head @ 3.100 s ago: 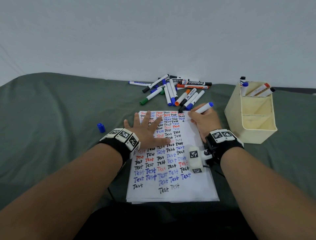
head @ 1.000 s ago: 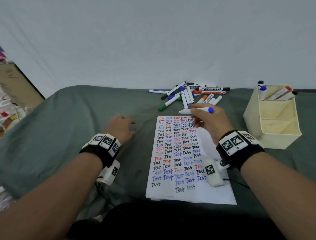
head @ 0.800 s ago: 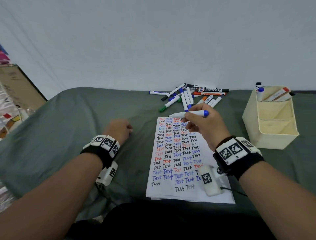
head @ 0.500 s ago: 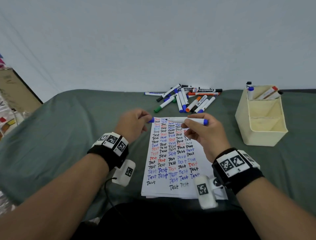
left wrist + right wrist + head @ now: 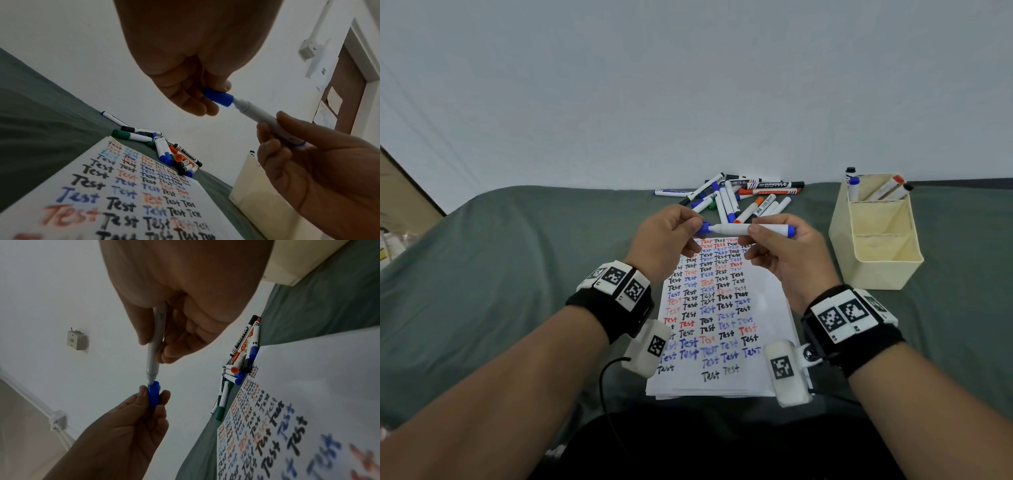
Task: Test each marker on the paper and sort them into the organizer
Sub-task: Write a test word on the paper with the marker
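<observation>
My right hand grips a white marker with a blue end, held level above the top of the paper. My left hand pinches its blue cap, which sits over the marker's tip. The paper is covered with rows of "Test" in black, blue and red. A pile of markers lies beyond the paper. The cream organizer stands at the right, with a few markers in its back compartment.
A grey-green cloth covers the table. A white wall rises right behind the marker pile. The organizer's two front compartments look bare. A brown board leans at the far left.
My left hand left the paper, picked up the blue cap from the cloth at the left and brought it to the marker's tip. My right hand lifted the marker off the paper.
</observation>
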Demonstrator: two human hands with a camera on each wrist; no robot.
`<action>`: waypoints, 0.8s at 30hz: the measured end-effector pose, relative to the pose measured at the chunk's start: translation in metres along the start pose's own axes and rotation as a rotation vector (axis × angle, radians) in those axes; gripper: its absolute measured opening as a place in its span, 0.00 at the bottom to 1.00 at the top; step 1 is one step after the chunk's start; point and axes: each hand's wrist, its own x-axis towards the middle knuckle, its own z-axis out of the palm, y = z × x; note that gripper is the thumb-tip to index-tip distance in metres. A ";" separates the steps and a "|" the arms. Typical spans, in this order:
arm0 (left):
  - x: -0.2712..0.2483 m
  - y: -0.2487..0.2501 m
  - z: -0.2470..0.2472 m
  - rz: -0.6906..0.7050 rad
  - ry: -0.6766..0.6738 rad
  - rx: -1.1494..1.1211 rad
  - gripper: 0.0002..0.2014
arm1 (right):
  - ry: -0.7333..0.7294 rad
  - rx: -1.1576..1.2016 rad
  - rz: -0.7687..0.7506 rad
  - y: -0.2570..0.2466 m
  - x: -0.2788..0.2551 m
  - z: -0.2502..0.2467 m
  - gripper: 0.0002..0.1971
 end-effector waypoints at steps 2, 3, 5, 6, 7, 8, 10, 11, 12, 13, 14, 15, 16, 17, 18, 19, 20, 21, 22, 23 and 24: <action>0.000 0.000 0.001 0.005 -0.002 -0.027 0.07 | -0.002 0.004 -0.009 -0.002 0.000 0.000 0.07; 0.000 0.001 0.002 0.012 -0.003 -0.032 0.08 | 0.001 0.004 -0.012 -0.002 0.000 0.001 0.07; -0.002 0.003 0.005 0.034 -0.002 -0.039 0.09 | 0.002 0.002 -0.013 -0.003 0.000 0.002 0.07; -0.002 0.003 0.006 0.047 0.000 -0.038 0.10 | -0.001 0.003 -0.014 -0.003 0.000 0.003 0.07; -0.002 0.004 0.008 0.057 0.005 -0.031 0.10 | -0.004 0.004 -0.015 -0.003 0.000 0.003 0.07; -0.003 0.004 0.009 0.065 0.009 -0.017 0.11 | -0.007 0.008 -0.018 -0.002 0.000 0.004 0.07; -0.003 0.006 0.011 0.081 0.014 0.011 0.11 | -0.004 0.015 -0.026 0.000 0.000 0.005 0.07; -0.002 0.007 0.012 0.088 0.020 0.019 0.12 | 0.002 0.020 -0.029 0.001 0.000 0.005 0.06; -0.002 0.008 0.013 0.092 0.026 0.021 0.12 | 0.008 0.029 -0.031 0.003 0.000 0.005 0.06; -0.002 0.009 0.014 0.093 0.028 0.021 0.13 | 0.013 0.042 -0.034 0.004 -0.001 0.004 0.06; -0.001 0.009 0.014 0.092 0.026 0.026 0.12 | 0.016 0.052 -0.038 0.005 -0.001 0.004 0.05; -0.001 0.009 0.015 0.091 0.021 0.037 0.12 | 0.019 0.053 -0.042 0.006 -0.001 0.004 0.05; 0.000 0.009 0.016 0.091 0.017 0.052 0.12 | 0.019 0.048 -0.046 0.007 -0.001 0.003 0.05; 0.000 0.009 0.017 0.095 0.016 0.068 0.12 | 0.019 0.040 -0.048 0.008 -0.001 0.003 0.05; 0.000 0.009 0.017 0.101 0.019 0.081 0.11 | 0.016 0.030 -0.051 0.008 -0.001 0.003 0.05; 0.000 0.009 0.018 0.106 0.023 0.092 0.11 | 0.012 0.019 -0.052 0.008 -0.001 0.003 0.05; -0.001 0.009 0.018 0.107 0.025 0.103 0.10 | 0.007 0.006 -0.049 0.008 -0.002 0.002 0.05; -0.001 0.009 0.017 0.110 0.018 0.120 0.10 | 0.002 -0.006 -0.042 0.008 -0.002 0.001 0.05; -0.002 0.009 0.017 0.119 0.001 0.150 0.10 | -0.003 -0.018 -0.031 0.007 -0.001 -0.001 0.05; -0.002 0.009 0.016 0.135 -0.024 0.194 0.09 | -0.011 -0.028 -0.016 0.005 -0.001 -0.002 0.06; -0.003 0.010 0.015 0.155 -0.054 0.244 0.07 | -0.019 -0.039 -0.002 0.002 0.001 -0.003 0.06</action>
